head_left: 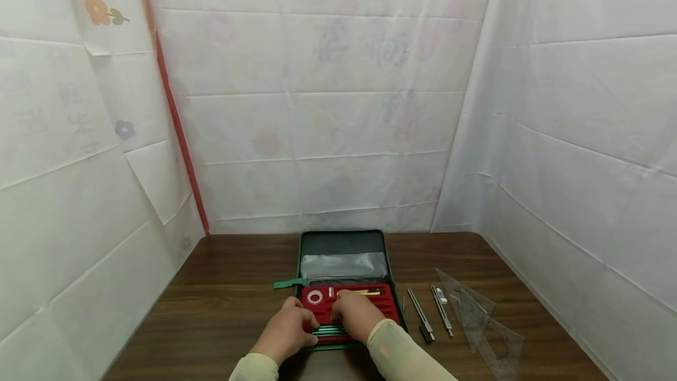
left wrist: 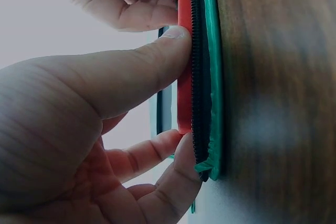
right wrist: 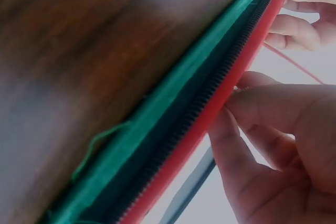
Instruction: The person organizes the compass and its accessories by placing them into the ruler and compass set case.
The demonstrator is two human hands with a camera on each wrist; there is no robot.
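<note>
A green zippered case lies unfolded on the table, its lid toward the back wall. Inside sits a red tray with a white ring-shaped piece, a yellow and black tool and green pencil-like rods. My left hand grips the tray's near left corner, thumb on the front edge and fingers at the side. Over the middle of the tray, my right hand pinches a small metal piece with curled fingers, which mostly hide it.
Right of the case lie two metal compasses, a thin rod, a small black block and a white eraser-like block. Beyond them are clear plastic set squares. White sheets enclose the table.
</note>
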